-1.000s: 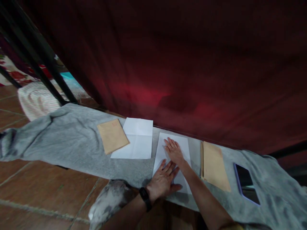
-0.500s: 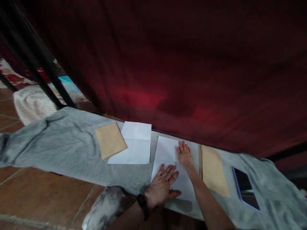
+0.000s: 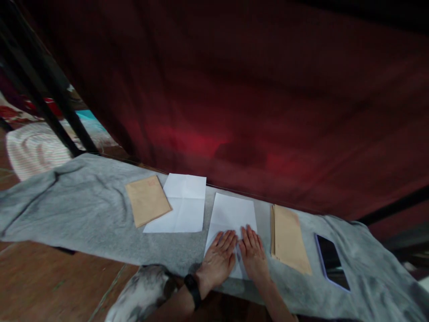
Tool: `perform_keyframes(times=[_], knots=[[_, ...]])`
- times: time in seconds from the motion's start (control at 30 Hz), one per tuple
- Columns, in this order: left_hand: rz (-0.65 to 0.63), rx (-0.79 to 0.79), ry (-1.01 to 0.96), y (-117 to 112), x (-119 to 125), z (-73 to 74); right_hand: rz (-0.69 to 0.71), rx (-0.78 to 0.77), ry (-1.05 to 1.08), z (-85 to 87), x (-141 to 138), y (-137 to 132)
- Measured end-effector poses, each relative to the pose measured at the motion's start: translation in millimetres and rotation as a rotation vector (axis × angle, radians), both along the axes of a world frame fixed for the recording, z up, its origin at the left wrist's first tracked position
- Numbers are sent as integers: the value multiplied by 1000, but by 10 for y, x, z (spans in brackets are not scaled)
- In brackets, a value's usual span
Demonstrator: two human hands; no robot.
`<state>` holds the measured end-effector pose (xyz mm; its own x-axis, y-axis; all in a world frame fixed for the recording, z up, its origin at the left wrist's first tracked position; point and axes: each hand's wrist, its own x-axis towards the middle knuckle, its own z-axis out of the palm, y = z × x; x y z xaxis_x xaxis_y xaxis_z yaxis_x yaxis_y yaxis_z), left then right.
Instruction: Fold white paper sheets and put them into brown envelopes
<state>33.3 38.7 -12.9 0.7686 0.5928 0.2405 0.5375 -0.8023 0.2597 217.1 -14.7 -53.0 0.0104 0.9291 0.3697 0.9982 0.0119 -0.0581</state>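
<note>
A creased sheet of white paper (image 3: 231,209) lies on the grey cloth in front of me. My left hand (image 3: 219,257), with a black band on its wrist, rests flat on the sheet's lower left part, fingers stretched out. Beside it, my right hand (image 3: 254,255) lies flat on the lower right part, fingers extended and close together. To the left is a second white sheet (image 3: 187,212) with fold lines, its left side partly under a brown envelope (image 3: 147,201). A stack of brown envelopes (image 3: 290,239) lies to the right of my right hand.
A phone (image 3: 331,261) lies on the grey cloth (image 3: 90,205) at the right. Dark red fabric (image 3: 234,112) hangs along the far edge. Black bars (image 3: 63,103) and striped cloth (image 3: 36,147) stand at the left, above a tiled floor (image 3: 67,277).
My right hand has slid from the sheet's upper right edge down toward me, beside my left hand. My left hand stays flat on the paper. The view has shifted slightly.
</note>
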Motion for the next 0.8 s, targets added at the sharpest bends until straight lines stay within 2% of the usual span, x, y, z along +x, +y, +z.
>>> perform_keyframes(times=[0.17,0.3,0.37,0.47,0.57,0.67,0.8], knots=[[231,72,4,134,1,-131,-103,22,11,14,-32,-78],[462,107,27,214,-42,-171,-134,7,-14,2,-50,-62],[520,125,23,210,-49,-178,-139,17,-15,-5,-56,-57],[483,164,6,188,16,-164,-141,43,-6,-9,-66,-59],[304,158,1,235,204,-125,-132,57,-4,-8,-69,-68],[155,95,30,404,465,-99,-104,60,-15,-20,-60,-81],[185,37,36,729,730,-100,-101,63,-22,-31,-50,-90]])
